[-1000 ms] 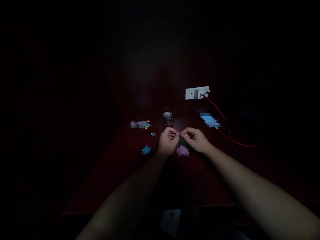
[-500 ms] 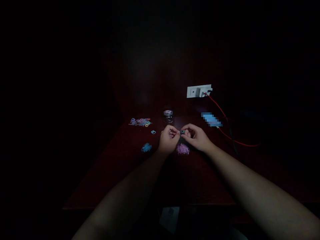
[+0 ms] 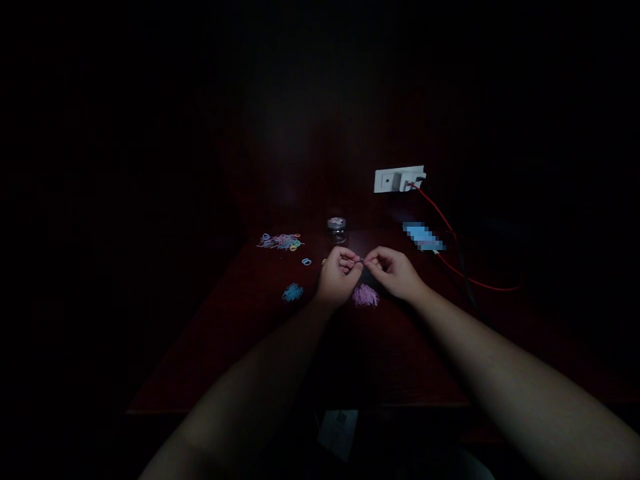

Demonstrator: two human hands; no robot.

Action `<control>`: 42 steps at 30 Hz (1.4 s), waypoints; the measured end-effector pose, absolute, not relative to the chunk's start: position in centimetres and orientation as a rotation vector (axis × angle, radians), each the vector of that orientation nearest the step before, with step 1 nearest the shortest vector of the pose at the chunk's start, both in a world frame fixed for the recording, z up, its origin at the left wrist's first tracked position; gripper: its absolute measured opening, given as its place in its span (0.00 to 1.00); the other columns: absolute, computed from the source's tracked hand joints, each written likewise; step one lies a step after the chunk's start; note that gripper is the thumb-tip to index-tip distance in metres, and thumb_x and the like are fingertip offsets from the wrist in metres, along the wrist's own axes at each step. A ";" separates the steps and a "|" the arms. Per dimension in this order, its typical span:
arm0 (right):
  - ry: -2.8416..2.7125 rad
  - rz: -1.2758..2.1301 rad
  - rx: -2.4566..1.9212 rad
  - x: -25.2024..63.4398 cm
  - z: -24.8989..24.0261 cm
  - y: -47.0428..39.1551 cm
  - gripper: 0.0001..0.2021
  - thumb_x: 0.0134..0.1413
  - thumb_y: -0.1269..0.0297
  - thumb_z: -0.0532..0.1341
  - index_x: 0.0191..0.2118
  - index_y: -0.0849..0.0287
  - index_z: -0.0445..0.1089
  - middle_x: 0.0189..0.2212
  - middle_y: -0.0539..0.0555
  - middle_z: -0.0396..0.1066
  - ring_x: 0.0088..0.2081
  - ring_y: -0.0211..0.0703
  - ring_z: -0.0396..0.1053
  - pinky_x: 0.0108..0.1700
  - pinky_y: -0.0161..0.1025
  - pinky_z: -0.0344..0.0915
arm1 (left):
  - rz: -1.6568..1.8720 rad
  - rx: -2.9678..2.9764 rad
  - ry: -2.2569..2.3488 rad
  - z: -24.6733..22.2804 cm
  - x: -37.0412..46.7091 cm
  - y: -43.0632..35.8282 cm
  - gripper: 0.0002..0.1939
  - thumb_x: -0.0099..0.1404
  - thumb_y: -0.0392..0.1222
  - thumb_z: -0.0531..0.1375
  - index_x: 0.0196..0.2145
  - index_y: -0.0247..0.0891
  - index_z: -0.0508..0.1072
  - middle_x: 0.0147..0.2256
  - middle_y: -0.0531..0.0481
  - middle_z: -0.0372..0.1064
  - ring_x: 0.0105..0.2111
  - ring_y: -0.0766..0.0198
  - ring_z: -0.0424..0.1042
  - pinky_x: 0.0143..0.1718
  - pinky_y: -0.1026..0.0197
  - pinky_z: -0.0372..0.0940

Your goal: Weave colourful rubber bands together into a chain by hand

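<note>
My left hand [image 3: 340, 277] and my right hand [image 3: 393, 272] meet above the table, fingertips almost touching. Both are closed in a pinch on a small dark rubber band [image 3: 361, 261], mostly hidden by the fingers. Just below them lies a heap of pink rubber bands [image 3: 366, 295]. A heap of blue rubber bands [image 3: 293, 293] is to the left of my left wrist. Farther off at the left is a mixed-colour heap of rubber bands [image 3: 280, 242], with a loose light-blue band [image 3: 307, 262] nearer my left hand.
Behind my hands stands a clear lidded jar [image 3: 337, 230]. At the right a blurred-out phone [image 3: 423, 236] lies on the dark red table [image 3: 240, 360], joined by a red cable [image 3: 440, 212] to a charger in the wall socket [image 3: 399, 179]. Surroundings are very dark.
My fingertips have drawn closer together, and the small band between them, spread out before, now shows less. The view has shifted slightly; the heaps lie as before.
</note>
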State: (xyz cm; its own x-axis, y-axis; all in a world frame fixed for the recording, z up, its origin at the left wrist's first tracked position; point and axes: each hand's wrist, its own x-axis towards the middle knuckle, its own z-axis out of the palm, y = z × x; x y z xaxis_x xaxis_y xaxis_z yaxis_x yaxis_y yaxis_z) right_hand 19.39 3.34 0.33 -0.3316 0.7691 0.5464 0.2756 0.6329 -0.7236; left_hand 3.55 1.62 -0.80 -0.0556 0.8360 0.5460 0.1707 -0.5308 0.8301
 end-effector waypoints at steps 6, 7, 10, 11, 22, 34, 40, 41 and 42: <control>-1.913 0.651 -0.828 19.4 0.3 3.5 0.09 0.54 0.59 0.59 0.32 0.60 0.68 0.22 0.50 0.63 0.24 0.36 0.58 0.25 0.34 0.55 | 1.626 1.695 1.056 -0.7 3.6 1.6 0.07 0.57 0.34 0.62 0.33 0.36 0.66 0.30 0.50 0.69 0.28 0.69 0.67 0.29 0.67 0.62; -1.917 0.649 -0.824 19.4 0.3 3.5 0.09 0.54 0.59 0.59 0.32 0.60 0.68 0.23 0.50 0.63 0.24 0.36 0.58 0.25 0.34 0.55 | 1.631 1.691 1.052 -0.7 3.7 1.6 0.07 0.57 0.34 0.62 0.33 0.36 0.66 0.29 0.51 0.68 0.28 0.69 0.67 0.29 0.67 0.62; -1.922 0.644 -0.822 19.4 0.3 3.5 0.09 0.55 0.59 0.59 0.31 0.60 0.68 0.22 0.50 0.63 0.24 0.36 0.58 0.26 0.34 0.56 | 1.637 1.677 1.051 -0.6 3.7 1.6 0.07 0.57 0.34 0.62 0.33 0.36 0.66 0.29 0.51 0.67 0.28 0.69 0.67 0.29 0.67 0.62; -1.924 0.640 -0.823 19.4 0.3 3.5 0.09 0.55 0.59 0.58 0.31 0.60 0.68 0.22 0.50 0.63 0.24 0.37 0.58 0.26 0.35 0.56 | 1.635 1.678 1.053 -0.6 3.6 1.6 0.07 0.57 0.34 0.62 0.33 0.36 0.66 0.28 0.51 0.67 0.27 0.69 0.66 0.29 0.67 0.62; -1.926 0.606 -0.841 19.7 -0.2 4.1 0.09 0.56 0.60 0.58 0.32 0.60 0.68 0.24 0.50 0.65 0.26 0.37 0.61 0.29 0.35 0.58 | 1.660 1.727 1.062 -1.1 3.4 1.9 0.07 0.58 0.36 0.62 0.33 0.36 0.66 0.29 0.51 0.68 0.28 0.69 0.67 0.30 0.67 0.62; -1.924 0.627 -0.828 19.7 -0.1 4.0 0.09 0.56 0.60 0.57 0.32 0.60 0.68 0.25 0.51 0.66 0.27 0.38 0.62 0.29 0.35 0.60 | 1.673 1.662 1.040 -1.1 3.4 1.9 0.07 0.57 0.36 0.62 0.32 0.37 0.67 0.28 0.52 0.67 0.27 0.70 0.66 0.29 0.67 0.61; -1.922 0.601 -0.862 19.6 0.1 4.0 0.08 0.56 0.61 0.57 0.31 0.60 0.68 0.25 0.51 0.66 0.26 0.38 0.62 0.29 0.35 0.59 | 1.668 1.695 1.036 -1.1 3.4 1.8 0.05 0.57 0.35 0.62 0.32 0.36 0.68 0.27 0.52 0.66 0.26 0.70 0.65 0.28 0.67 0.61; -1.921 0.606 -0.864 19.6 0.1 3.9 0.08 0.56 0.61 0.57 0.31 0.60 0.68 0.24 0.51 0.66 0.26 0.38 0.62 0.29 0.35 0.59 | 1.666 1.700 1.037 -1.0 3.4 1.7 0.05 0.58 0.35 0.61 0.32 0.36 0.68 0.27 0.52 0.66 0.26 0.70 0.64 0.28 0.67 0.61; -1.921 0.610 -0.863 19.6 0.1 3.9 0.08 0.56 0.61 0.57 0.31 0.60 0.68 0.24 0.51 0.66 0.26 0.38 0.61 0.29 0.35 0.59 | 1.664 1.702 1.041 -1.0 3.4 1.7 0.05 0.58 0.35 0.61 0.32 0.36 0.68 0.27 0.52 0.66 0.26 0.70 0.64 0.28 0.67 0.61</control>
State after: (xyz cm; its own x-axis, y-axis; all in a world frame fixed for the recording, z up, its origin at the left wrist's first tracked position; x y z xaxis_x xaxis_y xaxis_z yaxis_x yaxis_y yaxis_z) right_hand 19.61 3.94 0.13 -0.3369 0.7719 0.5391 0.3194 0.6323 -0.7058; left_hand 3.44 1.69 -0.96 -0.0594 0.8183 0.5717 0.1563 -0.5581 0.8150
